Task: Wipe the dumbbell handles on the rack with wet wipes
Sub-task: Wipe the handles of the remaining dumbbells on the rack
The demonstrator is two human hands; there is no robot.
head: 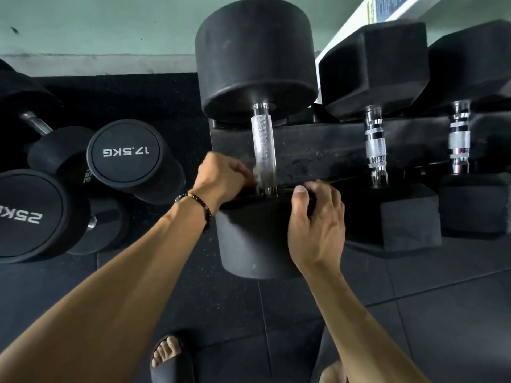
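Knurled chrome handle (263, 145) of the big round black rubber dumbbell (255, 59), lying across the left end of the black steel rack (326, 146), long axis running straight away from the body, far head up by the wall, near head (254, 241) overhanging the rack's front edge. Crumpled white wet wipe (256, 172), blurred, pressed against the handle's near end, just above the collar. Left hand (221, 178) curled tight round the wipe, fingers pinching it against the metal from the handle's left side. Right hand (315, 219) draped over the near head's top rim, fingers loosely bent, thumb up, apparently steadying. Left hand the nearer; bare knurling stretching away beyond it, so probably a stroke along the axis. Two hexagonal black dumbbells (376, 70) farther right along the rack.
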